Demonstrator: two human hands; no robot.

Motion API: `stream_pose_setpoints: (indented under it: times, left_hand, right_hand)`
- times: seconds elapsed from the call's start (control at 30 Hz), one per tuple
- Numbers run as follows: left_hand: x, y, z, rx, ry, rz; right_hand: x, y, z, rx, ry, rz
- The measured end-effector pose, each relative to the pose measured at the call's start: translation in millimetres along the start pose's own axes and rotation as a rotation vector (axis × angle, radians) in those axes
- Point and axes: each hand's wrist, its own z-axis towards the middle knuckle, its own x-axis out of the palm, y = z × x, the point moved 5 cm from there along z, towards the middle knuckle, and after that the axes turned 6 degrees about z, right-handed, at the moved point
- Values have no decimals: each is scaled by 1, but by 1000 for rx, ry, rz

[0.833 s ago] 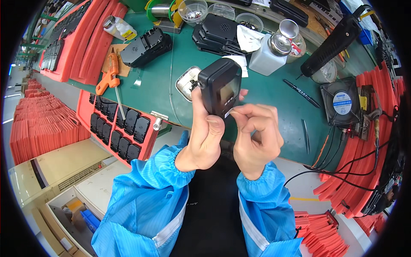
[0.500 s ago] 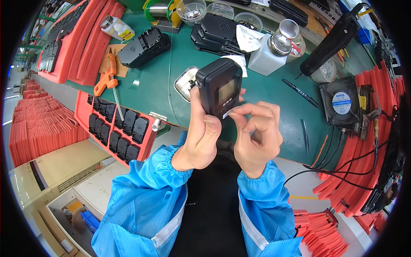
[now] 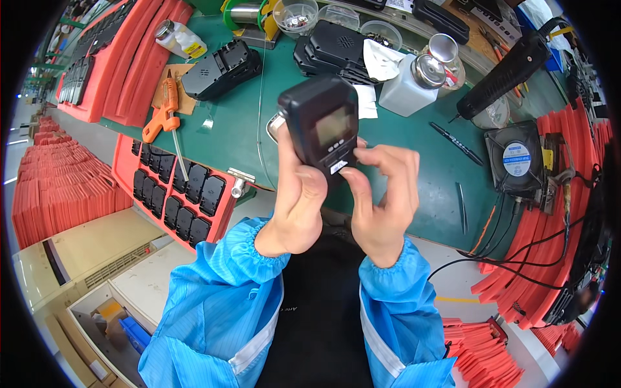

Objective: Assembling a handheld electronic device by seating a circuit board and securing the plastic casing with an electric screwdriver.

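Observation:
My left hand (image 3: 297, 204) is closed around a black handheld device (image 3: 310, 110), held tilted above the green bench. On its face are a small screen (image 3: 334, 127), a row of pale buttons and a white label (image 3: 339, 167) near the lower end. My right hand (image 3: 388, 200) has its thumb and index finger at the device's lower right corner, one on either side of it; the other fingers are curled. Behind the device, a small metal tray (image 3: 275, 127) is mostly hidden.
On the green bench (image 3: 414, 155) lie an orange glue gun (image 3: 167, 113), a black marker (image 3: 456, 143), tweezers (image 3: 462, 207) and more black devices (image 3: 222, 69). A white pump bottle (image 3: 404, 94) stands behind. At right are a fan (image 3: 514, 157) and an electric screwdriver (image 3: 501, 74); at left, a red foam tray (image 3: 169, 194).
The device has moved slightly left and turned its face more toward me, covering more of the metal tray. My right thumb and index finger have spread from a pinch by the label.

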Motion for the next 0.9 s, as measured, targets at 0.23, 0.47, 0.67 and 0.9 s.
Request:
stream_pose_setpoints:
  times: [0.23, 0.47, 0.67, 0.9]
  left_hand:
    - [5, -6, -4, -73, 11, 30]
    - [1, -6, -3, -101, -35, -32]
    - [-6, 1, 0, -89, -7, -87]
    - [-3, 0, -3, -58, 37, 14]
  right_hand:
    - [6, 1, 5, -107, 156, -84]
    - [10, 1, -6, -11, 4, 63]
    - [6, 3, 2, 122, 136, 69]
    - [10, 0, 2, 102, 141, 42]
